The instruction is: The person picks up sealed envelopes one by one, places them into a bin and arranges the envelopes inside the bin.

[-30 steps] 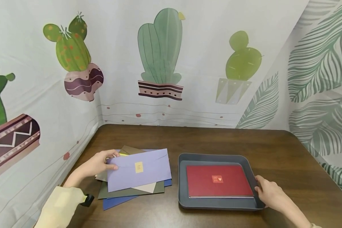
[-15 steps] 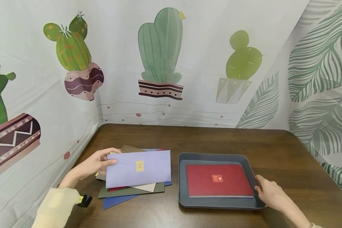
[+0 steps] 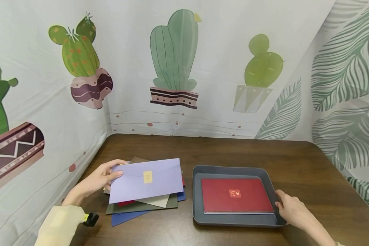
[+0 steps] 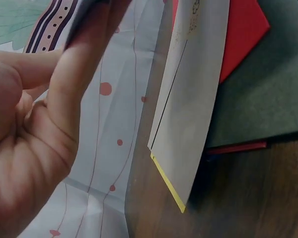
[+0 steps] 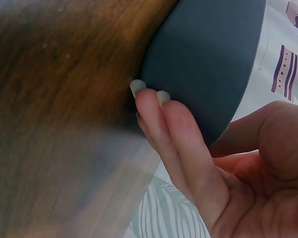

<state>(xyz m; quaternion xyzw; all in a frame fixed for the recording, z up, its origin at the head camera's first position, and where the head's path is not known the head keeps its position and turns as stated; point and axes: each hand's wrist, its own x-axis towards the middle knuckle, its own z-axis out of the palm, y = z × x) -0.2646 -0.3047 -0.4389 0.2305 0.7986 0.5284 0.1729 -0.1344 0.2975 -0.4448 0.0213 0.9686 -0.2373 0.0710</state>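
Lilac rectangular paper envelope (image 3: 146, 186), left end pinched by left hand (image 3: 101, 178), held over loose pile of flat multicoloured paper pieces (image 3: 163, 208). Right hand (image 3: 295, 210) grips right wall of dark grey rectangular tray (image 3: 233, 220); flat dark-red paper rectangle (image 3: 222, 200) inside.

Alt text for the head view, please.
Left hand holds a lavender rectangular paper envelope over a pile of multicoloured paper pieces. Right hand has its grip on the right side of a dark-grey rectangular tray holding a flat red paper rectangle.
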